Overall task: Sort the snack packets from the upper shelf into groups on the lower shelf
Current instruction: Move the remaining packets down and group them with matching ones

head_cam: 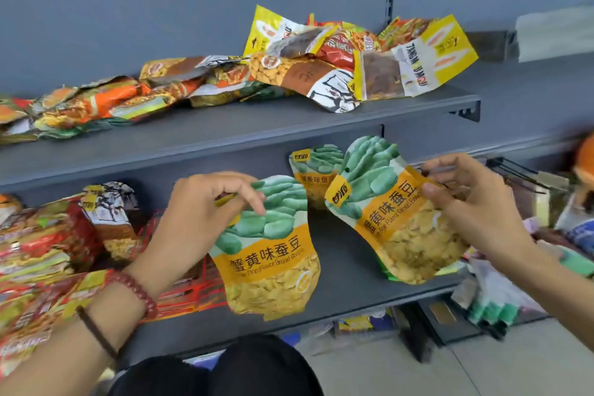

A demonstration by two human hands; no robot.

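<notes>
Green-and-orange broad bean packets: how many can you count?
3: one packet in the left hand at, one in the right hand at, one behind them. Others may be hidden.

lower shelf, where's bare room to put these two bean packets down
Bare patch on the lower shelf between the two bean packets, in front of the third bean packet at the back. The front edge under the left hand's packet is also clear. Left end is crowded with red packets.
</notes>
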